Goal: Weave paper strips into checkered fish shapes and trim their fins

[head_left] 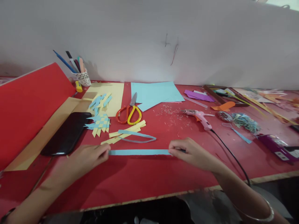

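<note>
A long blue paper strip (140,152) lies stretched flat across the red table (149,183). My left hand (87,157) pinches its left end and my right hand (191,152) pinches its right end. Just behind the strip lie a looped blue strip (137,137) and several yellow paper strips (127,130). A woven blue-and-yellow paper piece (100,122) sits further left, beside a black phone (66,133).
Orange-and-yellow scissors (128,112) lie behind the strips, between a yellow sheet (114,93) and a light blue sheet (156,93). A pink glue gun (201,117) with a black cable (230,152) lies at right. A pen cup (83,77) and red card (30,102) stand at left.
</note>
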The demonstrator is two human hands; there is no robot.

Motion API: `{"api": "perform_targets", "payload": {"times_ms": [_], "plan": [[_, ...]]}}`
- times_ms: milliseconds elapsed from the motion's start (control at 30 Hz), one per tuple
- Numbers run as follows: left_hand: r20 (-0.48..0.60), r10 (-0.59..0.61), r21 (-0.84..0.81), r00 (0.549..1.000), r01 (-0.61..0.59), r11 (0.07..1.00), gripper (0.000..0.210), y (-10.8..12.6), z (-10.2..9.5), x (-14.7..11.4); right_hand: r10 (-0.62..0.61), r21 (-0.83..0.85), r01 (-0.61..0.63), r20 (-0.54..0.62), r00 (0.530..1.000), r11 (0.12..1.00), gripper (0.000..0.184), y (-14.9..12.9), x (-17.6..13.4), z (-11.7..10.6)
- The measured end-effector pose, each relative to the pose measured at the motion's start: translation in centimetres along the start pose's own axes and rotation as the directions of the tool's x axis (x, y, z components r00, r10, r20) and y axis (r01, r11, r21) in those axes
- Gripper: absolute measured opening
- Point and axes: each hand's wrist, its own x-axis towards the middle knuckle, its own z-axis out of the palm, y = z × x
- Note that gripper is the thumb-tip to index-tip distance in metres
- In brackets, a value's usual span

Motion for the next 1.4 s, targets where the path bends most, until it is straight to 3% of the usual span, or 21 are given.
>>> {"api": "perform_targets", "payload": {"times_ms": [100, 200, 233, 300, 400, 500, 633, 733, 900, 1033, 1267, 1400], "plan": [[0.025, -0.094, 0.173, 0.995, 0.089, 0.981, 0.029, -0.7, -1.3, -0.2, -0.010, -0.108, 0.008, -0.014, 1.000, 0.994, 0.026, 0.1, -0.4, -0.3], [-0.093, -0.156, 0.050, 0.983, 0.161, 0.986, 0.032, 1.1, -2.9, 0.5, -0.076, -0.295, 0.068, -0.014, 0.997, 0.953, 0.029, -0.5, -0.1, 0.2], [-0.167, -0.099, -0.045, 0.981, 0.093, 0.995, 0.031, 2.1, -3.2, 0.9, -0.116, -0.349, 0.107, -0.004, 0.993, 0.931, 0.030, -0.8, 0.2, 0.5], [-0.185, 0.111, -0.130, 0.976, -0.136, 0.982, 0.030, 4.5, -3.6, 1.9, -0.214, -0.407, 0.195, 0.000, 0.977, 0.892, 0.031, -1.5, 0.7, 1.0], [-0.026, 0.284, -0.174, 0.959, -0.284, 0.943, 0.027, 7.2, -3.1, 2.9, -0.335, -0.413, 0.286, -0.049, 0.941, 0.865, 0.031, -2.2, 1.4, 1.3], [0.145, 0.238, -0.195, 0.960, -0.208, 0.959, 0.032, 8.1, -2.5, 3.3, -0.359, -0.410, 0.303, -0.064, 0.931, 0.860, 0.029, -2.3, 1.7, 1.2], [0.243, 0.161, -0.241, 0.957, -0.101, 0.965, 0.031, 8.2, -2.4, 3.4, -0.425, -0.449, 0.344, -0.092, 0.900, 0.825, 0.024, -2.3, 2.2, 1.8], [0.245, 0.160, -0.334, 0.956, -0.071, 0.940, 0.030, 8.6, -2.2, 3.3, -0.480, -0.484, 0.369, -0.125, 0.868, 0.793, 0.022, -2.6, 2.6, 2.9], [0.192, 0.188, -0.508, 0.963, -0.066, 0.859, 0.037, 8.9, -1.8, 3.0, -0.495, -0.435, 0.364, -0.238, 0.835, 0.824, 0.014, -3.1, 2.8, 3.9], [0.205, 0.220, -0.531, 0.954, -0.080, 0.844, 0.036, 8.5, -1.7, 2.8, -0.540, -0.434, 0.397, -0.282, 0.793, 0.809, 0.014, -2.5, 2.6, 3.7], [0.269, 0.199, -0.476, 0.942, -0.049, 0.878, 0.036, 6.9, -2.4, 2.6, -0.471, -0.434, 0.315, -0.319, 0.822, 0.844, 0.016, -0.2, 1.3, 2.3], [0.252, 0.170, -0.426, 0.953, -0.049, 0.903, 0.036, 5.5, -2.8, 2.1, -0.415, -0.468, 0.217, -0.376, 0.828, 0.857, 0.017, 1.7, 0.3, 1.1]]}}
